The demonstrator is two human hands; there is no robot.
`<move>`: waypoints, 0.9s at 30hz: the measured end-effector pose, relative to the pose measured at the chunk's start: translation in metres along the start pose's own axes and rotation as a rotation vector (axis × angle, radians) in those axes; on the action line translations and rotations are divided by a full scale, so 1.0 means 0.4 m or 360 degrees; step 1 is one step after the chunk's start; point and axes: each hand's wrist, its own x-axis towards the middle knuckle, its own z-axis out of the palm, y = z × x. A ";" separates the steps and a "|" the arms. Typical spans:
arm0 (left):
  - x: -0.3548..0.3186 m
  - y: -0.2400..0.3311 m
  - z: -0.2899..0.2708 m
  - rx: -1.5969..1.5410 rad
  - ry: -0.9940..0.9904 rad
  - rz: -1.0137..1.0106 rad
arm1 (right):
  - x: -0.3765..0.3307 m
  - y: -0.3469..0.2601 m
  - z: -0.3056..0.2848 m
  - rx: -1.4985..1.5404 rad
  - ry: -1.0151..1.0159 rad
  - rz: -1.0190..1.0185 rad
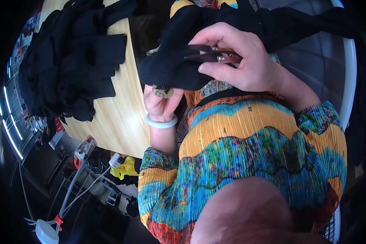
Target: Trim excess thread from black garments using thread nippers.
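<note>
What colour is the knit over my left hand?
The knit is black, in the head view.

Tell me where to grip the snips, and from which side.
Take the snips by their coppery handles, probably best from the person's right: the dark blades point left, toward the black knit fabric, and the right hand holds the handle end.

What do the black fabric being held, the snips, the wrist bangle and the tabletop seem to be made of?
Black fabric: matte knit, judging by its textured stitches; fibre unclear.
Snips: probably metal, with thin dark blades and bright glints near the handles.
Bangle: pale and smooth; perhaps stone, glass or plastic.
Tabletop: wood or wood-look laminate, from its streaky grain.
</note>
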 end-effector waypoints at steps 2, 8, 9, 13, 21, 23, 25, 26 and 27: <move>-0.004 0.005 -0.019 0.0055 -0.0087 -0.0057 | 0.001 0.005 -0.003 -0.0008 -0.0011 0.0001; 0.002 -0.003 -0.021 -0.0226 -0.0296 -0.0113 | 0.009 -0.004 0.010 -0.0040 -0.0060 -0.0089; 0.001 -0.003 -0.013 -0.0145 -0.0159 -0.0112 | 0.011 -0.003 0.014 -0.0042 -0.0059 -0.0085; 0.008 0.002 0.005 -0.0306 0.0095 -0.0148 | 0.014 0.023 0.021 0.0061 -0.0173 0.0155; 0.013 -0.007 -0.012 -0.0857 -0.0380 -0.0163 | 0.012 0.019 0.037 0.0085 -0.0037 0.0039; 0.013 -0.007 -0.005 -0.0931 -0.0489 -0.0173 | 0.013 0.019 0.038 0.0109 -0.0036 0.0027; 0.011 -0.006 -0.006 -0.0955 -0.0457 -0.0190 | 0.013 0.021 0.040 0.0128 -0.0039 0.0018; 0.010 -0.004 -0.008 -0.0983 -0.0427 -0.0204 | 0.014 0.025 0.041 0.0116 -0.0025 0.0006; 0.013 -0.004 -0.010 -0.0985 -0.0427 -0.0203 | 0.014 0.029 0.043 0.0104 -0.0011 -0.0007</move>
